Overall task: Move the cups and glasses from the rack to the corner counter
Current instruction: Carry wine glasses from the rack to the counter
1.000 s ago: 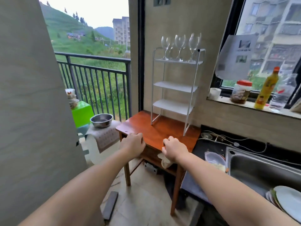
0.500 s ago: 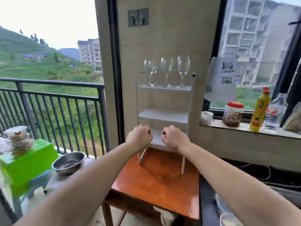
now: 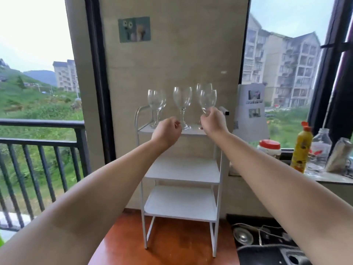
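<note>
**At the rack's top shelf: first glass being taken**

On the top shelf of the white rack (image 3: 179, 169), going left to right, you are bringing your left hand (image 3: 166, 132) up in front of the shelf edge, fingers curled loosely and holding nothing; it is hovering just below and between the leftmost wine glasses (image 3: 155, 101) and the middle glass (image 3: 182, 101). Both are standing upright on the shelf. Further right, your right hand (image 3: 212, 120) is pinching the front right glass (image 3: 208, 100) at the base of its bowl; whether its foot is clear of the shelf cannot be told, since the hand is covering it. Another glass (image 3: 202, 87) is standing just behind it.

Change since half a second ago: both hands were closed fists down at the lower shelves, touching no glass; now they are raised to the top tier and the right one is gripping. The view is also closing in on the rack.

Judgement: transfer is only starting. No glass is moved yet, and the corner counter is not identifiable in this view.
</note>
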Demonstrator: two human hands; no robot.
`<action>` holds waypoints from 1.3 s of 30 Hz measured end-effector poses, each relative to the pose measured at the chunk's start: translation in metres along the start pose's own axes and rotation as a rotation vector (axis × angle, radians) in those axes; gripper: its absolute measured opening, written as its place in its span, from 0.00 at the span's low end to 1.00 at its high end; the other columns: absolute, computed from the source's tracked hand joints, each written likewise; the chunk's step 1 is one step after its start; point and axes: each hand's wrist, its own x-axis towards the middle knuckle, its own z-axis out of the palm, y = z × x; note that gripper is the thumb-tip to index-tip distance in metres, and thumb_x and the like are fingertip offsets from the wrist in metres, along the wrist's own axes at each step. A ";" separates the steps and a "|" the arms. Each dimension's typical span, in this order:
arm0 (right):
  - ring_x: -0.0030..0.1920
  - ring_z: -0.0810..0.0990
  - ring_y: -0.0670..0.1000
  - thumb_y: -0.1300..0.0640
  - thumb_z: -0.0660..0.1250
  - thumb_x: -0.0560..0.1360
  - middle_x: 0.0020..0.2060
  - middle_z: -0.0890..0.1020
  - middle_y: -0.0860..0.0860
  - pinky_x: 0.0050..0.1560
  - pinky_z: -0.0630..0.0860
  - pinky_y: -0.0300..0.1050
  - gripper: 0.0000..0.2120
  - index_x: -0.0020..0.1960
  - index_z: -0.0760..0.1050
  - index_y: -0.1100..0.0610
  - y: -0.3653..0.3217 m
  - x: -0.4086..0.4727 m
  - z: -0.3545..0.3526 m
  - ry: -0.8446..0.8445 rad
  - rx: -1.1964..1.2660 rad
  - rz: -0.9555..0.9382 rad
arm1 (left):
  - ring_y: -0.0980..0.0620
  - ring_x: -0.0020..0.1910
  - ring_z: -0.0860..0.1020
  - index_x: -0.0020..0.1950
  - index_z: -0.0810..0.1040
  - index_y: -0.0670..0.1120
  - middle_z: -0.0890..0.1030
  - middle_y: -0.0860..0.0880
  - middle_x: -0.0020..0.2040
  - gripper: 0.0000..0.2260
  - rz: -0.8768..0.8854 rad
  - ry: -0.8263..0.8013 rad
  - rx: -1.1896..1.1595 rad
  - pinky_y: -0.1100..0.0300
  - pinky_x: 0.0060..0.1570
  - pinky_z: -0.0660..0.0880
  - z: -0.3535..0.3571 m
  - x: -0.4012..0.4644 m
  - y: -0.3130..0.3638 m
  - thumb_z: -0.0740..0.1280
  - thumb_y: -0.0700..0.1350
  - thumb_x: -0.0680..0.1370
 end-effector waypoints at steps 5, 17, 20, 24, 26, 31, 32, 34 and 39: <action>0.38 0.83 0.57 0.65 0.59 0.76 0.46 0.80 0.56 0.49 0.82 0.52 0.16 0.63 0.72 0.67 0.002 0.035 0.016 -0.031 0.257 0.333 | 0.45 0.41 0.71 0.39 0.75 0.44 0.76 0.44 0.38 0.07 -0.126 0.054 -0.117 0.57 0.41 0.68 0.018 0.058 -0.010 0.61 0.39 0.75; 0.26 0.76 0.50 0.67 0.55 0.79 0.41 0.83 0.59 0.17 0.68 0.32 0.14 0.58 0.77 0.67 -0.002 0.046 0.024 0.038 0.291 0.500 | 0.52 0.28 0.73 0.43 0.84 0.37 0.77 0.47 0.29 0.10 -0.120 -0.138 -0.368 0.62 0.37 0.68 0.041 0.102 -0.027 0.66 0.42 0.75; 0.29 0.76 0.51 0.69 0.56 0.79 0.36 0.80 0.57 0.25 0.74 0.41 0.13 0.59 0.75 0.68 -0.009 0.041 0.021 0.047 0.239 0.421 | 0.53 0.28 0.71 0.43 0.84 0.37 0.76 0.47 0.29 0.11 -0.069 -0.127 -0.378 0.62 0.38 0.68 0.038 0.099 -0.026 0.65 0.43 0.77; 0.28 0.78 0.50 0.66 0.58 0.78 0.40 0.81 0.58 0.27 0.77 0.41 0.12 0.58 0.75 0.68 -0.023 0.035 0.013 0.105 0.193 0.304 | 0.57 0.24 0.70 0.42 0.84 0.38 0.75 0.49 0.27 0.11 0.016 -0.105 -0.402 0.66 0.27 0.68 0.022 0.096 -0.020 0.66 0.43 0.77; 0.26 0.79 0.48 0.65 0.59 0.79 0.35 0.80 0.55 0.25 0.77 0.39 0.11 0.57 0.75 0.67 -0.033 0.033 0.008 0.132 0.201 0.271 | 0.60 0.18 0.70 0.41 0.83 0.38 0.74 0.52 0.25 0.11 0.045 -0.090 -0.425 0.72 0.19 0.63 0.013 0.094 -0.013 0.67 0.44 0.77; 0.28 0.78 0.49 0.63 0.59 0.79 0.39 0.80 0.57 0.24 0.72 0.38 0.08 0.53 0.75 0.65 -0.046 0.008 0.000 0.161 0.213 0.218 | 0.57 0.22 0.70 0.41 0.83 0.38 0.75 0.50 0.26 0.12 0.078 -0.098 -0.441 0.71 0.18 0.63 -0.007 0.077 -0.006 0.67 0.45 0.77; 0.28 0.79 0.49 0.63 0.59 0.79 0.40 0.80 0.56 0.25 0.73 0.39 0.07 0.50 0.75 0.64 -0.047 0.001 -0.002 0.159 0.221 0.214 | 0.55 0.24 0.70 0.41 0.84 0.39 0.75 0.49 0.27 0.11 0.082 -0.105 -0.429 0.69 0.20 0.65 -0.010 0.072 -0.005 0.67 0.45 0.77; 0.29 0.79 0.49 0.63 0.59 0.80 0.37 0.80 0.54 0.26 0.74 0.40 0.09 0.42 0.73 0.60 -0.049 -0.012 -0.010 0.172 0.240 0.204 | 0.53 0.26 0.71 0.42 0.84 0.38 0.76 0.49 0.28 0.11 0.078 -0.101 -0.444 0.64 0.27 0.68 -0.016 0.062 0.000 0.67 0.44 0.77; 0.27 0.78 0.47 0.61 0.59 0.80 0.35 0.79 0.52 0.19 0.72 0.35 0.08 0.46 0.74 0.62 -0.058 -0.054 -0.047 0.232 0.197 0.152 | 0.54 0.27 0.71 0.41 0.83 0.37 0.77 0.49 0.29 0.12 0.109 -0.069 -0.507 0.61 0.31 0.67 -0.024 0.024 0.030 0.66 0.44 0.78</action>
